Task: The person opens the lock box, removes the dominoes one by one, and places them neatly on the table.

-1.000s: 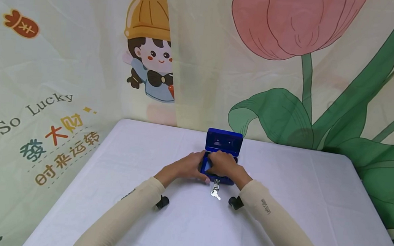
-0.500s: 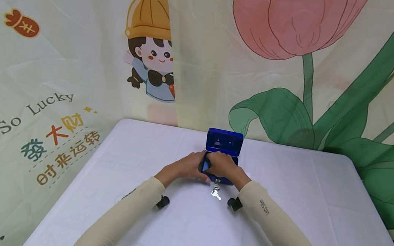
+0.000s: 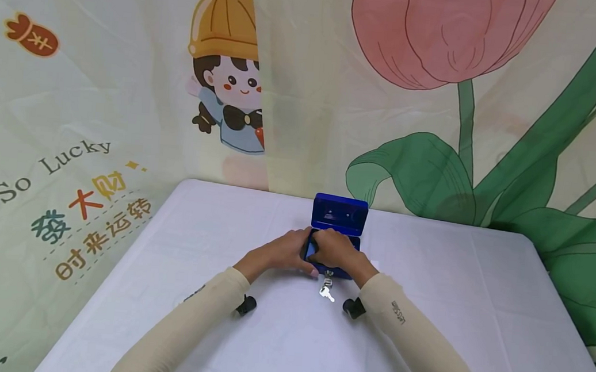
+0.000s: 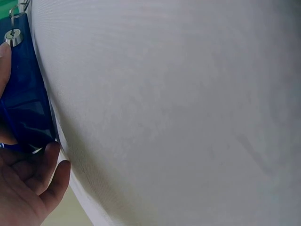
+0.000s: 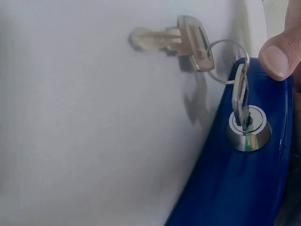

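Note:
A small blue metal lock box (image 3: pixel 340 215) stands at the middle of the table with its lid raised. My left hand (image 3: pixel 290 250) holds it at the left end, thumb against the front wall and fingers round the side. Into the box reaches my right hand (image 3: pixel 337 249), bent at the fingers; its fingertips are hidden, so what they touch cannot be told. Left of them, something light blue (image 3: pixel 311 250) shows inside. From the round lock (image 5: pixel 249 129) on the front wall, one key sticks out, and a second key (image 5: pixel 193 40) hangs from its ring.
White cloth covers the table (image 3: pixel 450 312). Behind it rises a printed curtain (image 3: pixel 304 94) with a large tulip and a cartoon figure. Black wrist cameras (image 3: pixel 354 308) sit under both forearms, close above the cloth.
The right wrist has shifted very slightly left, with the hand staying down in the box. The left hand, box and hanging key look the same.

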### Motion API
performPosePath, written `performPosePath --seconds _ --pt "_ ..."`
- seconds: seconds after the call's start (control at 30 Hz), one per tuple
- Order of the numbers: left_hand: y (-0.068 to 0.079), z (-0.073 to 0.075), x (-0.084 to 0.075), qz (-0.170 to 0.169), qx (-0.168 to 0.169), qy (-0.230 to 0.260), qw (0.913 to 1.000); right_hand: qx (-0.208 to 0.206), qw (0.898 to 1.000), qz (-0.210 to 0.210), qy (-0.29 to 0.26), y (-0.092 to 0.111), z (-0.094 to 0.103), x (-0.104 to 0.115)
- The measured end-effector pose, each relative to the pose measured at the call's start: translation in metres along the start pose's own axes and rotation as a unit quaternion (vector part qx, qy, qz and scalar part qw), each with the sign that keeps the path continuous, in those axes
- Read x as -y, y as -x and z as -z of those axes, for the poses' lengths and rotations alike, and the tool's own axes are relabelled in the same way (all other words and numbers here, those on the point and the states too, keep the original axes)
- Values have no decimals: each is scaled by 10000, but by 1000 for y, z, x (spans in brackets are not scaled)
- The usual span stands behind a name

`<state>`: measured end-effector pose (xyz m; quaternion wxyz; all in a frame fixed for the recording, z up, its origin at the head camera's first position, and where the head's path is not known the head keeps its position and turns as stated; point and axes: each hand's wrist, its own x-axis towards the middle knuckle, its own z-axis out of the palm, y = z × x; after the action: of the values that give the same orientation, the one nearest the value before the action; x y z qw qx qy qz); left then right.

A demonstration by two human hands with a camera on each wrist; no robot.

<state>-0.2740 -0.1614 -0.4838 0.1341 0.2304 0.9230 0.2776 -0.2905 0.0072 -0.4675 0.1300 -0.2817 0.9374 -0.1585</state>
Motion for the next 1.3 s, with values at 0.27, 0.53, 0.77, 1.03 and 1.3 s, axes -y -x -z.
performPosePath --seconds 0.27,0.53,0.77,1.03,1.3 --pt "0 0 -1 38 3 -70 10000 56 9999 -95 -73 -2 -1 -1" --pt "1 1 -2 138 75 -119 9998 137 9999 -59 21 -3 0 -2" --pt "0 2 -5 210 104 -90 9997 166 9998 -121 55 -5 -1 -4" --pt "0 3 -7 271 118 -89 9995 177 9997 -153 66 -4 0 -3" --pt "-2 1 -4 303 136 -118 9994 217 9995 -163 146 -2 1 -2"
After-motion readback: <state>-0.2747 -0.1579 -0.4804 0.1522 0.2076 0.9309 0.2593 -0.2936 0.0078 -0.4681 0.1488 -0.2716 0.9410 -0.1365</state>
